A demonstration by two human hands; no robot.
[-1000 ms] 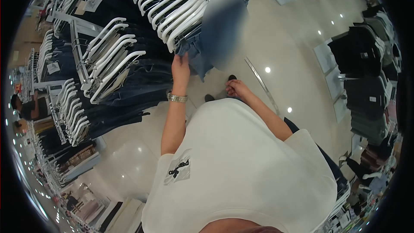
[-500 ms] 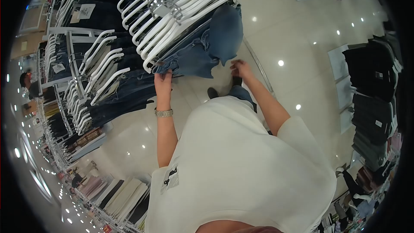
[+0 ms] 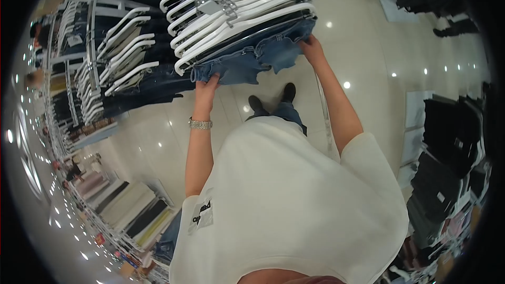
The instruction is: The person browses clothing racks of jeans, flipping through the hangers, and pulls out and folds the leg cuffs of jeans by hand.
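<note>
A pair of blue denim shorts (image 3: 236, 67) hangs at the near end of a row of white hangers (image 3: 244, 26), seen from above. My left hand (image 3: 206, 87), with a watch on its wrist, grips the waistband's left end, thumb on top. At the opposite end my right hand (image 3: 311, 50) has its fingers closed on the shorts' right edge, beside the hanger tip. Between my hands the denim spreads across, its lower edges uneven. Part of each hand's fingers is hidden behind the cloth.
More trousers on white hangers (image 3: 131, 47) fill a rack at the left. Folded clothes (image 3: 131, 208) lie on a shelf at lower left. Dark garments (image 3: 447, 131) hang along the right. Shiny tiled floor (image 3: 363, 73) runs between, with my shoes (image 3: 288, 92) below the shorts.
My right hand has moved up and taken hold of the shorts' right edge, from hanging free beside them. The right side, which was bulging, now lies flatter. The view has shifted.
</note>
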